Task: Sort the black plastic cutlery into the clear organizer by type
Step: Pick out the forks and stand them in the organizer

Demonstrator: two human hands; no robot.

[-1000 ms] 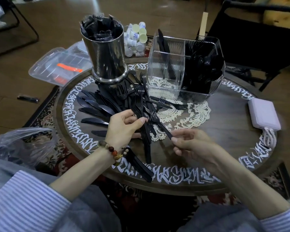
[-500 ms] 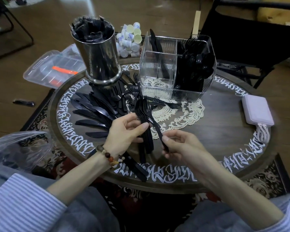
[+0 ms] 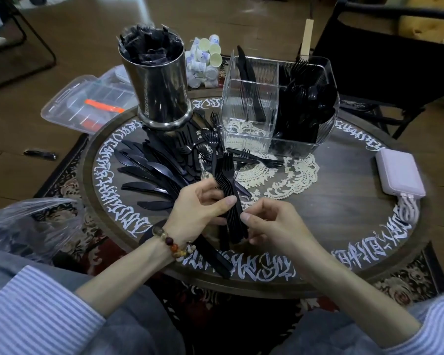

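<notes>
My left hand (image 3: 199,206) grips a stack of black plastic forks (image 3: 227,175), tines pointing away from me, above the round table (image 3: 344,216). My right hand (image 3: 269,224) pinches the handle end of the same stack from the right. Black knives (image 3: 149,172) lie fanned on the table's left side, and loose forks (image 3: 256,160) lie in front of the clear organizer (image 3: 249,108). The organizer's right compartment is packed with black cutlery (image 3: 305,101); its left compartments hold only a few pieces.
A steel canister (image 3: 159,85) with black wrappers stands at the back left. A pink power bank (image 3: 399,175) with a cable lies at the right. A lace doily (image 3: 287,178) sits mid-table. A plastic bag (image 3: 28,226) is at my left, a clear lidded box (image 3: 87,103) on the floor.
My right hand has brought its single fork leftward into the stack that my left hand holds. Both hands are now on the one bundle of forks.
</notes>
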